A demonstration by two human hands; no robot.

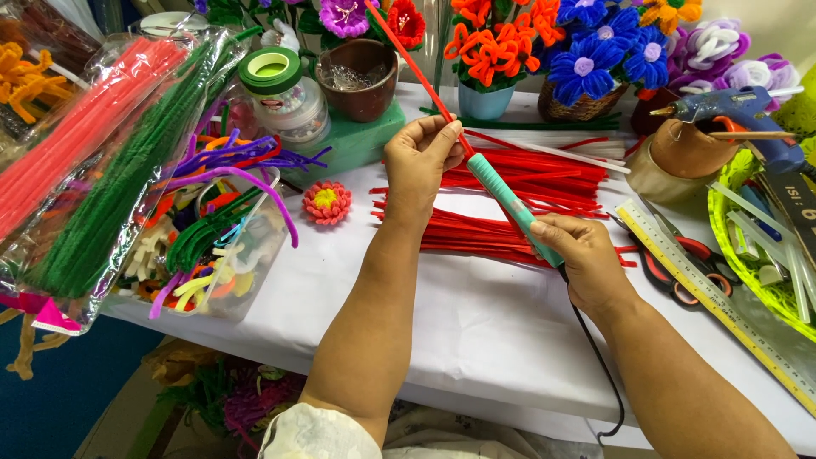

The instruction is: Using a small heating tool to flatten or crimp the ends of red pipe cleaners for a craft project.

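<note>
tool handle [510, 197]: pale teal, with a black cord
stem in the left hand [420, 161]: bright red
loose stems on the table [527, 183]: red, a few white among them
tablecloth [476, 323]: plain white
small flower [327, 202]: pink petals, yellow centre
packed stems [93, 161]: one bundle salmon pink, one dark green, in clear wrap
tub of scraps [217, 246]: purple, green, orange, white mixed
potted blooms [586, 59]: orange, then blue with lilac centres
glue gun [739, 110]: blue
ruler [714, 297]: yellow
scissors [680, 272]: red handles
</note>
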